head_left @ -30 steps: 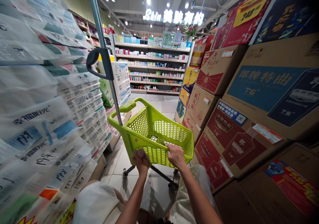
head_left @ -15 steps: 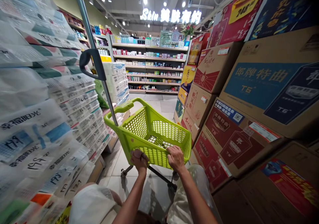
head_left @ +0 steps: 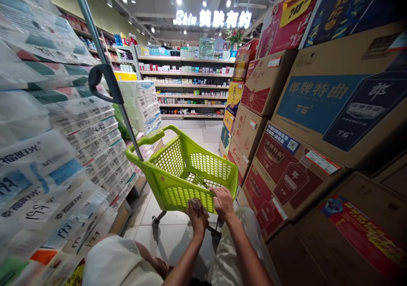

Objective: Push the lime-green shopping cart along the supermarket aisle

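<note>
Green cart: smooth moulded plastic, walls pierced with rows of rounded holes, rim thick and curved; it stands directly in front of the person.
Left hand: fingers closed around a brown wad, right up by the near wall of the cart; whether it touches the plastic I cannot tell.
Brown wad: soft-looking, crumpled and rounded, mostly hidden by the fingers; its material is unclear.
Right hand: fingers curled over the near rim of the cart, gripping it.
Pole: slim, bare metal, slanting up from the cart's left corner, with a dark looped grip on it.
Floor: pale, square tiles with a dull sheen.
Left stack: white packs in glossy, wrinkled film.
Right stack: stiff cardboard cartons, brown, red and blue, printed.
Far end: shelves of small boxes and bottles beneath a glowing white sign.
</note>
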`<state>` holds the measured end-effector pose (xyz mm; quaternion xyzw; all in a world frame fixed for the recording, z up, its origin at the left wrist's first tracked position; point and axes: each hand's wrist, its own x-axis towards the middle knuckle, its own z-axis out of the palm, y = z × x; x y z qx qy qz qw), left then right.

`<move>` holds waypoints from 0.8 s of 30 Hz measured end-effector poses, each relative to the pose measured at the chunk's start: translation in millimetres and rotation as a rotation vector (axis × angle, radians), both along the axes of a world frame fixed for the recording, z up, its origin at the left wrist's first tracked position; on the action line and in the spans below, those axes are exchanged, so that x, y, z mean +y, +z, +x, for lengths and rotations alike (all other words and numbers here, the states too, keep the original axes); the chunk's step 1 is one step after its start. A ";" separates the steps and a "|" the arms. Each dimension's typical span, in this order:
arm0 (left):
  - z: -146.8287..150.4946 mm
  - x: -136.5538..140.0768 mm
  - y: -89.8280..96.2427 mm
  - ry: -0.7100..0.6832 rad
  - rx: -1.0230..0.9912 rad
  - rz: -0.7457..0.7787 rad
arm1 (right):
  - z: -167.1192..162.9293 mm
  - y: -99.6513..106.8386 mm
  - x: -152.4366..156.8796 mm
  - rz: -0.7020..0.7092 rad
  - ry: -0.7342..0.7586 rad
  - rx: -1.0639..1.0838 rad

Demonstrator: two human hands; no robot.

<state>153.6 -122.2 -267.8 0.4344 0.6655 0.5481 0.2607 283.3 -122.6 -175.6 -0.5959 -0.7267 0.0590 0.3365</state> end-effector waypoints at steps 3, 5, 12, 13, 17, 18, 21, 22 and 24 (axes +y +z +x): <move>-10.1 9.5 12.0 0.098 0.031 0.150 | 13.8 -5.2 -3.0 -0.021 -0.031 0.052; -28.5 23.5 28.0 0.195 0.043 0.221 | 21.9 -7.9 -5.2 -0.013 -0.065 0.074; -113.3 76.5 109.1 0.483 0.190 0.467 | 23.4 -8.0 -6.6 -0.010 -0.050 0.048; -120.6 80.5 117.7 0.427 0.240 0.481 | 22.0 -8.2 -5.8 -0.011 -0.047 0.066; -123.7 82.2 126.7 0.224 0.373 0.440 | 19.2 -12.5 -2.8 0.012 0.009 0.156; -117.8 79.7 122.8 0.203 0.377 0.424 | 19.6 -13.9 -2.8 0.022 0.024 0.173; -87.7 66.8 102.9 0.172 0.371 0.402 | 24.1 -17.1 -4.9 0.070 0.038 0.224; -74.8 61.0 95.4 0.151 0.371 0.398 | 27.0 -17.8 -6.4 0.092 0.026 0.245; -47.6 48.0 81.2 0.097 0.366 0.375 | 35.1 -19.1 -10.2 0.138 -0.006 0.286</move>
